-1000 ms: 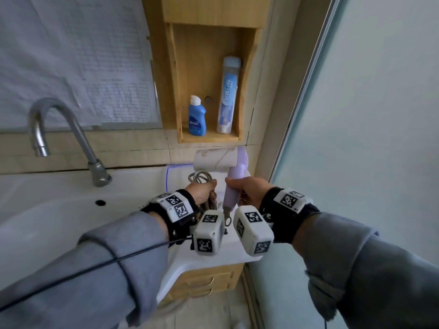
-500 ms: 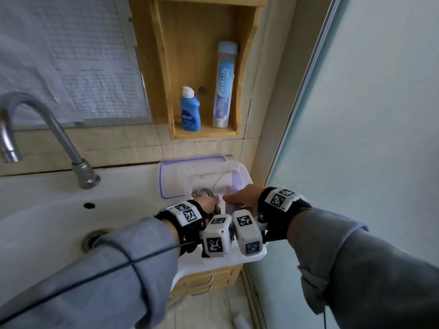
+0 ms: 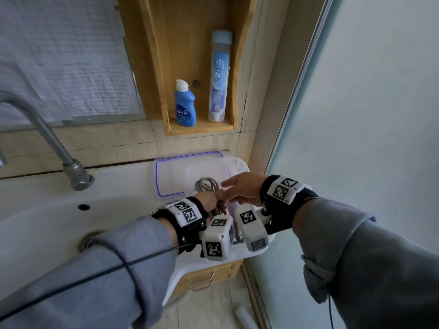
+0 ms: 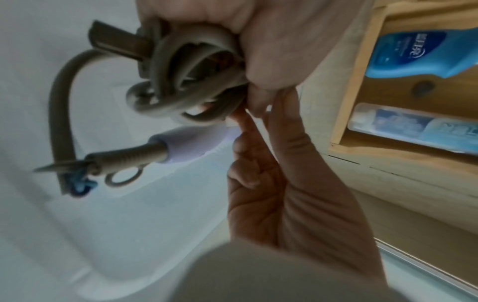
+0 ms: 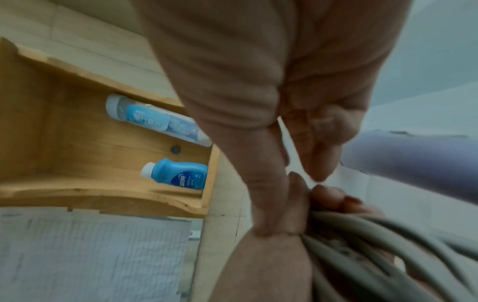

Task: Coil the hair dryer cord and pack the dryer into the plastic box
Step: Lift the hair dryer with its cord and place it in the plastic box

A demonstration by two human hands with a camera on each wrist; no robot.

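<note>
My left hand (image 3: 210, 200) grips the coiled grey cord (image 3: 207, 184) over the clear plastic box (image 3: 206, 166) on the sink's right corner. In the left wrist view the fingers (image 4: 258, 40) curl round the coil (image 4: 181, 81), with the plug sticking out to the left. The dryer's lilac handle (image 4: 191, 147) lies low in the box under the hands, and shows again as the lilac handle (image 5: 413, 159) in the right wrist view. The dryer's body is hidden. My right hand (image 3: 240, 188) hovers just above with loose, straight fingers, holding nothing, its thumb against my left hand.
The box's lid (image 3: 171, 176), with a blue seal, lies behind the box. A steel faucet (image 3: 47, 138) and the white sink basin (image 3: 59, 222) are to the left. A wooden wall shelf (image 3: 202, 129) holds a blue bottle (image 3: 185, 108) and a tall tube (image 3: 219, 79). A frosted glass panel (image 3: 368, 115) closes off the right side.
The dryer went from held up in the air down into the box. My right hand let go of its handle and opened. My left hand kept the coil and came down with it.
</note>
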